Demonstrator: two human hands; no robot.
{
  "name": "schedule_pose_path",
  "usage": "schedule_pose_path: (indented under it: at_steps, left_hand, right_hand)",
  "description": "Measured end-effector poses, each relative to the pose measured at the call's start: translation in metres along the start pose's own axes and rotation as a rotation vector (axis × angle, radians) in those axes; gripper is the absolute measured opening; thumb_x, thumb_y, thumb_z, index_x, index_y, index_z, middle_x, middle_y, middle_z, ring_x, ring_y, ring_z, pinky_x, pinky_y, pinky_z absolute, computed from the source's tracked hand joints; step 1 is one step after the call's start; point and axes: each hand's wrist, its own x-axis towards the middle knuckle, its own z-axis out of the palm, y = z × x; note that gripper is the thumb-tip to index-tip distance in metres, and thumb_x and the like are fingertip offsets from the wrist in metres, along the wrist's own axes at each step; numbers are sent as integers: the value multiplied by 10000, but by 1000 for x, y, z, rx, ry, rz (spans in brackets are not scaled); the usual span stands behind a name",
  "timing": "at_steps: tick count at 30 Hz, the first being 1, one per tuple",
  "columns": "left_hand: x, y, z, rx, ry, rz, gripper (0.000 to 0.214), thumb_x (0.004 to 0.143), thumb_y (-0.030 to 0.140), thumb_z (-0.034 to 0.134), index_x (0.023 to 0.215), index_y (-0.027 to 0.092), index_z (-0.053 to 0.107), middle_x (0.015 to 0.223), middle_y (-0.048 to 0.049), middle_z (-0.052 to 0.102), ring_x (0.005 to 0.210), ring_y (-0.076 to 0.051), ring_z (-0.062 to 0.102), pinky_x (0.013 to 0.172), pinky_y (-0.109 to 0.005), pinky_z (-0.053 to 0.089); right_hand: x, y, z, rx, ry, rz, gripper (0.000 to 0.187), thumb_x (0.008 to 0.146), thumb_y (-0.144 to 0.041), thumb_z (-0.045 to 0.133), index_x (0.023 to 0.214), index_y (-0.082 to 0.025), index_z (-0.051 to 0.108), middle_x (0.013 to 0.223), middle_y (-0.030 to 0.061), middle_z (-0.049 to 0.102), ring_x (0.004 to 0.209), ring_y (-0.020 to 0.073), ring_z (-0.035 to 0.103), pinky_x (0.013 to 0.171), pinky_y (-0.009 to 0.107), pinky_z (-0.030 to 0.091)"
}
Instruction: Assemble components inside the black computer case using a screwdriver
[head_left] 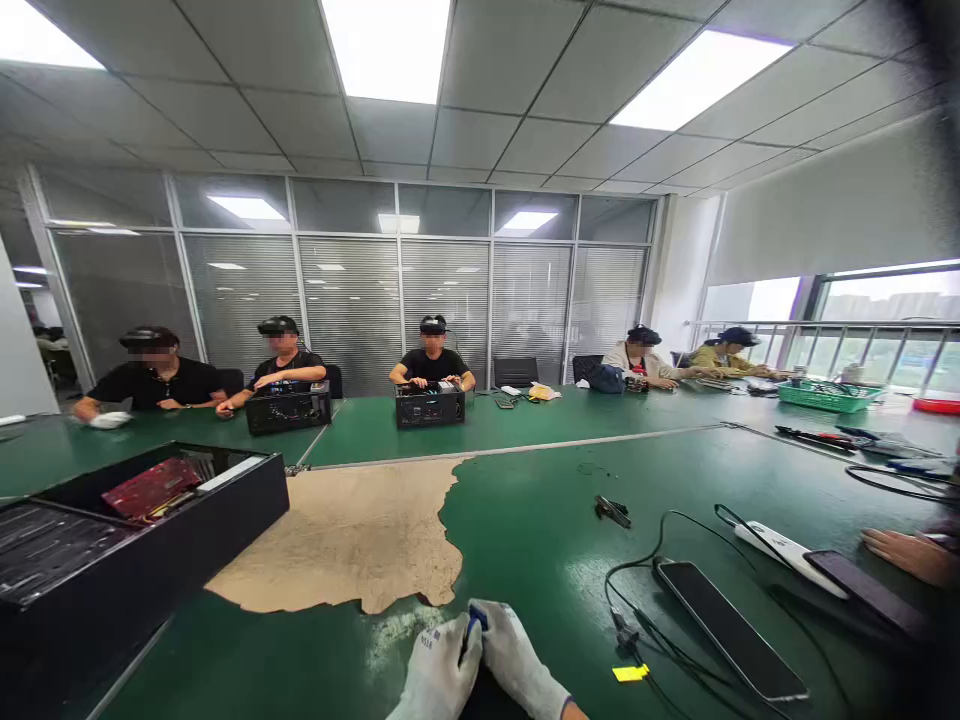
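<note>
At the near edge of the green table (540,560), my two hands are together, both in pale grey-white gloves. My left hand (437,668) is closed, its thumb and fingers pressed on a small blue object (475,622). The fingers of my right hand (517,655) curl in against the same object from the other side. Most of it is hidden by the gloves, so its kind does not show. Something dark (491,698) lies below and between my wrists. Just beyond my hands is a bare tan patch (367,530) with a ragged edge.
A black computer case (187,540), open with a red board (154,488) inside, stands left. Rightward lie a phone (731,630), cables, a white power strip (787,556) and a small dark object (613,511). Another person's hand (907,555) rests far right. Several people sit across, some with cases.
</note>
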Motion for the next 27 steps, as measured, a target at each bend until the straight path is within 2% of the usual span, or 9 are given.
schedule_pose_path:
  at_steps: [3, 5, 7, 9, 12, 15, 20, 25, 27]
  left_hand:
    - [-5, 3, -3, -95, -30, -32, 394, 1030, 337, 347, 969, 250, 727, 933, -82, 787, 896, -243, 757, 804, -325, 569]
    - [-5, 7, -10, -92, -103, -13, 400, 1025, 336, 337, 910, 236, 706, 872, -77, 776, 861, -249, 756, 776, -324, 551]
    - [-6, 10, -14, -69, -185, 51, 396, 1024, 359, 331, 887, 236, 682, 835, -69, 767, 829, -259, 758, 727, -324, 533]
    - [-5, 13, -17, -47, -253, 128, 369, 1015, 390, 356, 883, 238, 665, 823, -65, 765, 792, -262, 759, 670, -312, 508]
    - [-3, 16, -22, -20, -354, 164, 292, 981, 402, 432, 909, 244, 667, 849, -69, 780, 778, -266, 769, 605, -292, 472]
    - [0, 18, -31, 4, -425, 155, 289, 977, 413, 441, 945, 255, 680, 901, -75, 796, 817, -287, 780, 589, -300, 466]
    - [-1, 14, -31, 7, -410, 165, 318, 983, 435, 433, 954, 251, 691, 935, -83, 800, 852, -314, 781, 644, -338, 506]
    - [-6, 7, -11, 61, -291, 260, 306, 1010, 380, 416, 956, 230, 677, 906, -68, 787, 826, -289, 771, 682, -354, 514]
    - [-14, 12, -12, 86, -219, 332, 274, 1001, 351, 438, 921, 221, 665, 856, -57, 773, 775, -262, 760, 638, -337, 488]
  right_hand:
    - [11, 35, 17, -5, 147, 46, 289, 935, -321, 534, 1165, -235, 686, 1034, 91, 743, 950, 251, 696, 818, 336, 573]
    - [43, 50, 12, -54, 201, -29, 391, 930, -376, 589, 1284, -213, 623, 1234, 138, 691, 1152, 289, 642, 957, 397, 544]
    - [92, 57, -4, -143, 212, -105, 501, 932, -399, 615, 1371, -164, 556, 1359, 192, 614, 1281, 320, 561, 1057, 460, 484]
    - [151, 59, -22, -259, 118, -116, 611, 899, -412, 673, 1421, -141, 509, 1433, 211, 554, 1338, 335, 501, 1118, 480, 414]
    - [227, 58, -37, -415, -151, -41, 829, 794, -476, 787, 1481, -152, 457, 1515, 207, 487, 1424, 336, 412, 1182, 466, 304]
    - [264, 55, -34, -485, -292, 29, 750, 815, -527, 751, 1415, -131, 534, 1394, 231, 593, 1337, 361, 512, 1121, 487, 343]
    - [252, 36, -36, -513, -413, -20, 571, 858, -626, 678, 1216, -182, 661, 1130, 154, 741, 1085, 317, 685, 889, 362, 467]
    - [191, -10, -58, -512, -451, -106, 612, 866, -770, 576, 1039, -193, 689, 974, 114, 759, 935, 286, 721, 802, 319, 467]
    - [161, -28, -68, -482, -440, -132, 645, 862, -803, 546, 989, -187, 686, 922, 110, 750, 874, 278, 718, 775, 317, 466]
